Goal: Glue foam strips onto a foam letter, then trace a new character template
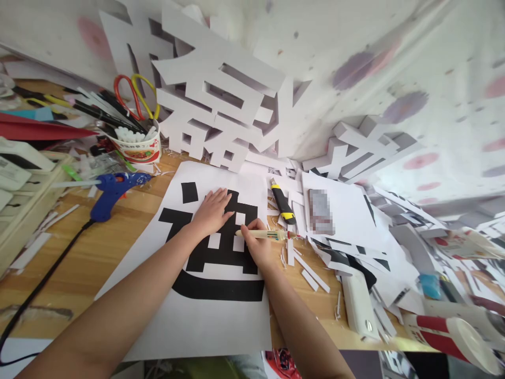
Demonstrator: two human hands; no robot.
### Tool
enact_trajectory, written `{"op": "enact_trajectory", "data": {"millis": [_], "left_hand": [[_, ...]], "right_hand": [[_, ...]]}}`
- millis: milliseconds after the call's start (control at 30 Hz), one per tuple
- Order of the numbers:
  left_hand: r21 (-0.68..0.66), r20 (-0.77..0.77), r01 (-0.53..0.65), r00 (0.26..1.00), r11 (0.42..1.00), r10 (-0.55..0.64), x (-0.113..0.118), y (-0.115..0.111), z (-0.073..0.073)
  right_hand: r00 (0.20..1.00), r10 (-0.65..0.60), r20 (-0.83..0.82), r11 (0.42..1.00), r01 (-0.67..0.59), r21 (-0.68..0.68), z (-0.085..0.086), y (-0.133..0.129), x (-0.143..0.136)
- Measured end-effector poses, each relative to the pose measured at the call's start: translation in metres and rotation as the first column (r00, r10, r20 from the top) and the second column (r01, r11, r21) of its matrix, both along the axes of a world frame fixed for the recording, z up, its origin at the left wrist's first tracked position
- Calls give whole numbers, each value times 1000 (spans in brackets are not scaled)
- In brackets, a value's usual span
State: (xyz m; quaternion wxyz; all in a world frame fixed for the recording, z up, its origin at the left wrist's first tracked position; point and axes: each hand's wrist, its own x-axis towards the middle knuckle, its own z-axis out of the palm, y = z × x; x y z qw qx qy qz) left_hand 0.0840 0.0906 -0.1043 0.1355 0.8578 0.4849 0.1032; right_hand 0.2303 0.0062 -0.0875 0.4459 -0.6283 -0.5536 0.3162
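A large white paper sheet (221, 329) lies on the wooden table, bearing a bold black character (224, 289). My left hand (213, 210) rests flat on the character's upper part, fingers stretched out. In my right hand (258, 247) is a thick cream-coloured pen (268, 235) with coloured marks along its barrel. The pen lies nearly level, its one end by the character's middle and the other pointing right. My right fingers are closed around it, low over the character's right side. Whether the pen's end touches the paper I cannot tell.
Right of the sheet are a yellow-black utility knife (282, 202), paper strips (311, 268) and a white case (359, 305). A blue glue gun (108, 195) with a cord lies left. Behind stand a tub (144, 151) with scissors (136, 95) and white cut-out characters (221, 95).
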Motion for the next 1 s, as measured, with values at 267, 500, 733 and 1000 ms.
{"op": "enact_trajectory", "data": {"millis": [267, 500, 733, 1000], "left_hand": [[137, -27, -33, 999, 990, 37, 4, -9, -2], [203, -19, -31, 999, 979, 36, 3, -11, -4], [214, -19, -33, 999, 976, 38, 5, -11, -4], [210, -46, -14, 999, 978, 24, 5, -10, -7]], "right_hand": [[996, -23, -82, 999, 21, -33, -4, 0, -1], [980, -56, -189, 998, 47, -52, -5, 2, 3], [980, -52, -193, 997, 40, -66, -1, 3, 3], [986, -44, -162, 993, 26, -115, 1, 3, 4]]}}
